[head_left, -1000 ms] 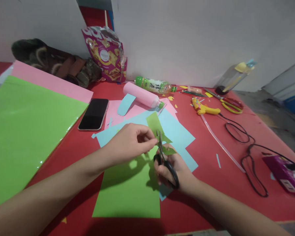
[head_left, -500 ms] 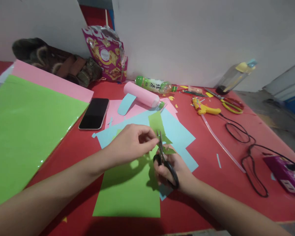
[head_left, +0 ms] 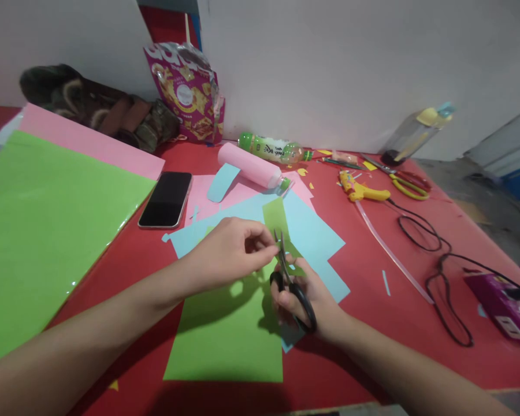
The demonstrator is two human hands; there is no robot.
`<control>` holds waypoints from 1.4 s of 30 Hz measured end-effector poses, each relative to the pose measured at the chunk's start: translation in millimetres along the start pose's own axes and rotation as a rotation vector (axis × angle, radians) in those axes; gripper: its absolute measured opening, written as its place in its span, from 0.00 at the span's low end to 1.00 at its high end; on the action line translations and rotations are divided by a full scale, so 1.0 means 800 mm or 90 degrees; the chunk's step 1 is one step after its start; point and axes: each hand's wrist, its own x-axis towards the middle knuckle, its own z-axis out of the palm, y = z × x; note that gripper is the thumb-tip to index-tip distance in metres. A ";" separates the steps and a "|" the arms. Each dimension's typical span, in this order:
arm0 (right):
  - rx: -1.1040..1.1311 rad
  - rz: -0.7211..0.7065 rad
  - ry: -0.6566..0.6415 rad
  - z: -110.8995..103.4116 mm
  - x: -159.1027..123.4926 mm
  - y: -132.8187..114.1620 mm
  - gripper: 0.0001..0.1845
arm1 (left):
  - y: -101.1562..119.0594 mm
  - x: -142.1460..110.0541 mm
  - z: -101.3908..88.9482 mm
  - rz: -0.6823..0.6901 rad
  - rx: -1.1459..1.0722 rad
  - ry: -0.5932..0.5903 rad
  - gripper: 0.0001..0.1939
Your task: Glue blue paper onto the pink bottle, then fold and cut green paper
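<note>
My left hand [head_left: 242, 248] pinches a small piece of green paper [head_left: 275, 215] by its left edge, just above the middle of the table. In my right hand [head_left: 305, 294] are black-handled scissors [head_left: 302, 303], fingers in the loops. The blades point away from me, slightly apart, and lie against the green piece beside my left fingertips. Part of the green piece hangs to the right of the blades, over my right fingers. Underneath, a larger green sheet [head_left: 229, 346] lies on light blue paper [head_left: 316, 225].
Left stand a black phone [head_left: 166, 199] and a large green sheet in clear wrap [head_left: 56, 231]. Behind lie a pink-wrapped bottle [head_left: 251, 166] and a green-labelled bottle [head_left: 271, 149]. Rightward are a yellow glue gun [head_left: 364, 192], its black cord [head_left: 442, 260] and yellow-handled scissors [head_left: 407, 186].
The green piece's right part has shifted beside the blades, and its pointed flap looks different. Both hands stay almost in place, and the scissors remain at the paper.
</note>
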 end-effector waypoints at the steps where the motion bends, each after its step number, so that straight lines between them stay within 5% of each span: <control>1: 0.004 0.000 0.002 0.000 0.000 0.000 0.27 | 0.000 0.000 0.000 0.003 0.004 0.002 0.07; 15: 0.021 0.003 -0.036 0.000 -0.001 -0.002 0.26 | 0.001 0.000 -0.004 0.012 0.025 0.003 0.07; 22: 0.059 0.045 -0.079 -0.001 -0.002 -0.004 0.22 | -0.004 0.005 0.000 -0.033 0.014 0.086 0.10; 27: 0.120 0.068 -0.083 -0.003 0.000 -0.002 0.20 | -0.009 0.007 0.002 0.042 0.140 0.165 0.08; 33: 0.130 0.070 -0.079 -0.004 0.002 -0.005 0.20 | -0.007 0.004 0.005 0.059 0.170 0.125 0.09; 42: 0.030 0.032 -0.062 -0.007 0.002 -0.010 0.23 | 0.000 0.001 0.004 -0.065 -0.040 -0.016 0.09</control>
